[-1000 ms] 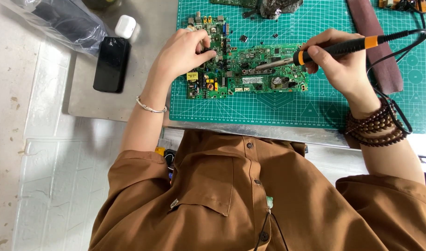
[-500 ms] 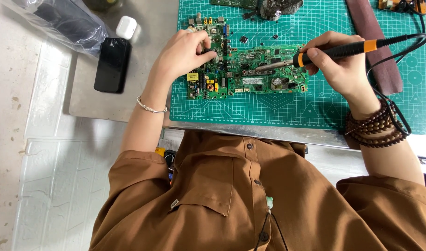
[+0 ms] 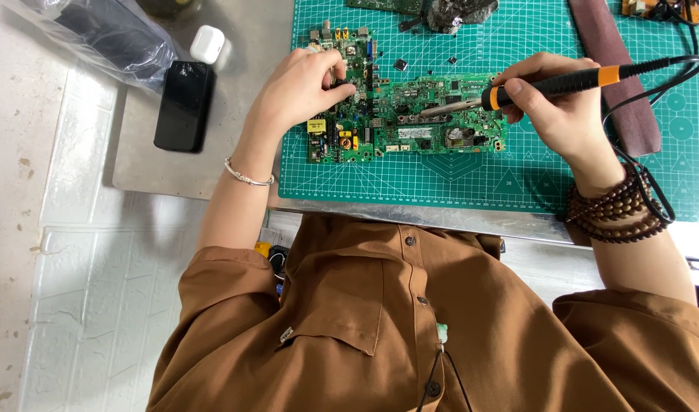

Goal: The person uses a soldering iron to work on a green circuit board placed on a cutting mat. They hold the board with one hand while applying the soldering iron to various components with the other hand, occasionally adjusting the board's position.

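Two hands work here: our left hand [image 3: 300, 88] pinches the green circuit board [image 3: 399, 122] steady, our right hand [image 3: 555, 103] closed around the soldering iron [image 3: 548, 84]; keep its tip light.

Left hand [image 3: 304, 84] curls, fingertips pinched downward, forearm angled in; right hand [image 3: 559, 107] closed in a pen-style grip, wrist bent.

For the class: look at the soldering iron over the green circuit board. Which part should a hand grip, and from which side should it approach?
Grip the soldering iron on its black handle behind the orange collar, as the right hand does, coming from the right. The bare metal tip points left over the circuit board, and the cord trails off right, so the handle is the only part that looks safe to hold.
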